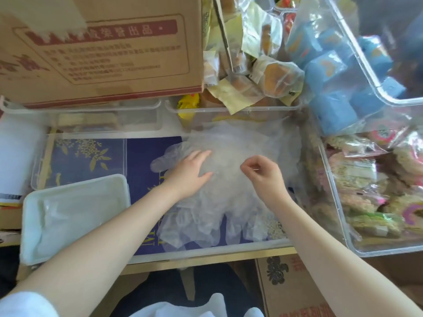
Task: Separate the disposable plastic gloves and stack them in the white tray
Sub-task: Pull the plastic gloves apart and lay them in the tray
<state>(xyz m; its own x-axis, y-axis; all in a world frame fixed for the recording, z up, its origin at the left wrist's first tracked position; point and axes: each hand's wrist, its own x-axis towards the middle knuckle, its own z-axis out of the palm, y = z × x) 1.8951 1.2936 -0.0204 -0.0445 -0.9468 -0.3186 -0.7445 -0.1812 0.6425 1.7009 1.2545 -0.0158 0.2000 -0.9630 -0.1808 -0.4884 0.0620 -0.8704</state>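
Two bare hands work on a heap of clear disposable gloves (231, 170) lying on a dark blue printed surface between clear plastic bins. Left hand (191, 173) lies flat on the heap's left side, fingers straight and pressing down. Right hand (263, 173) has thumb and forefinger curled together, pinching a thin layer of glove film at the top of the heap. White tray (32, 202) sits well left, with a few flattened gloves (68, 216) inside
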